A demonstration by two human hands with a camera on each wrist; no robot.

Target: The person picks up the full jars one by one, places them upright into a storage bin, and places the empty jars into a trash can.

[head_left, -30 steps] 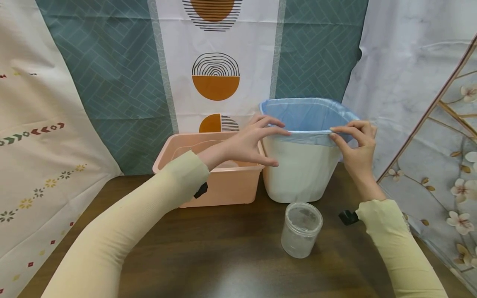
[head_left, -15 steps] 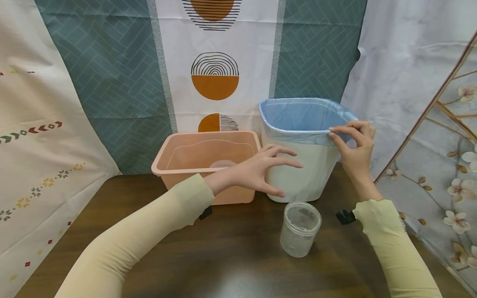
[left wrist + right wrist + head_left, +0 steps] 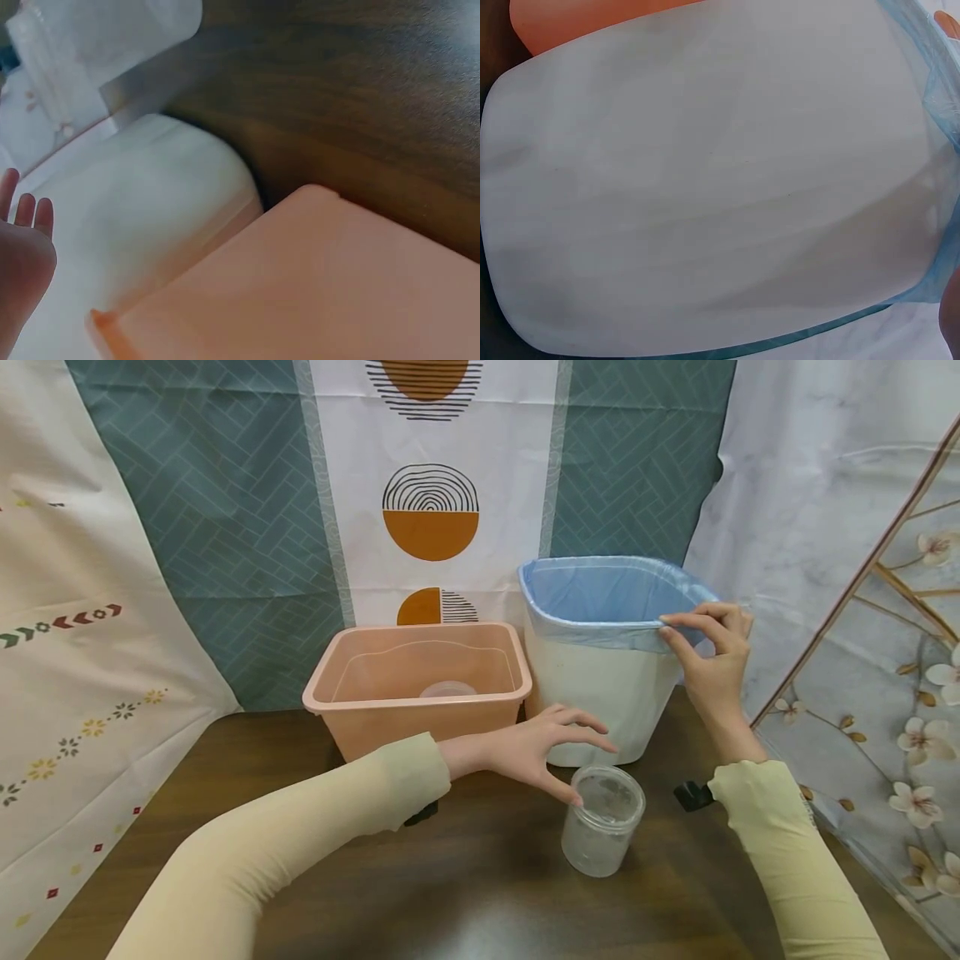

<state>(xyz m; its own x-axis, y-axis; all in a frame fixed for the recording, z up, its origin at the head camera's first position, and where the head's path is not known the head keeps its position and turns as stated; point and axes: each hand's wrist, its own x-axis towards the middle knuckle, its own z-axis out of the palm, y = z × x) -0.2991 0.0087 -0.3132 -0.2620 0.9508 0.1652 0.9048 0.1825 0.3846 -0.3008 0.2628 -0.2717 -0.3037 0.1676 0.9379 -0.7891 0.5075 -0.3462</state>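
Note:
My left hand (image 3: 543,750) reaches over the table with fingers spread, its thumb right at the rim of a clear round jar (image 3: 600,843) in the head view. The jar stands upright and looks frosted, with nothing distinct inside. My right hand (image 3: 716,652) pinches the front rim of a white bin (image 3: 607,693), where a blue bin liner (image 3: 600,589) is folded over the edge. In the left wrist view the left hand (image 3: 22,262) shows partly at the left edge, and the jar (image 3: 120,37) appears at the top left.
A peach plastic basin (image 3: 427,727) stands left of the bin, close against it, with a clear round piece (image 3: 447,689) inside. Everything rests on a dark wooden table (image 3: 390,893). Patterned cloths (image 3: 247,527) hang behind and at both sides.
My left hand has come down from the bin's rim, past the basin's corner, to the jar's rim. My right hand keeps its pinch on the lined edge.

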